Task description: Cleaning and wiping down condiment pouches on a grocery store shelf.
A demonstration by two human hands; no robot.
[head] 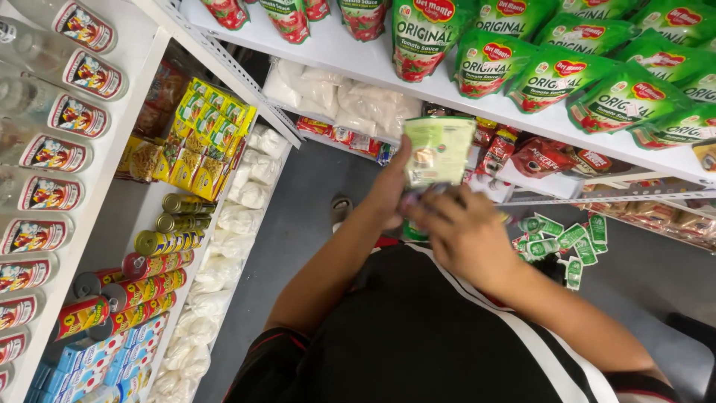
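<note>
A: From the head camera, what is in the hands?

B: A small pale-green sachet [438,151], held upright in front of the chest, just below the white shelf edge [477,97] that carries the green-and-red sauce pouches [556,75]. The left hand [389,186] is behind it, thumb up along its left edge; the right hand [464,233] is curled in below, its fingers closed around the bottom of the sachet and what looks like a few more packets bunched there (they are mostly hidden, so I cannot say how many).

A: How would you expect it to handle?

B: Light and limp, I judge. It is a thin flat packet that bends easily, and the film looks smooth, so it could slip out of a loose bundle. Pinching near the lower seam, as the right hand does, seems the safest hold; the top edge is free.

A: And the arms?

B: Both forearms come up from the striped black shirt [447,336] and meet at the middle, elbows bent, wrists close together. Neither hand is spread; both are closed on the sachet.

A: Anything around?

B: Small green sachets [570,242] lie scattered on the grey floor [298,216] to the right, and cans [160,242] lie on the left shelving.
</note>
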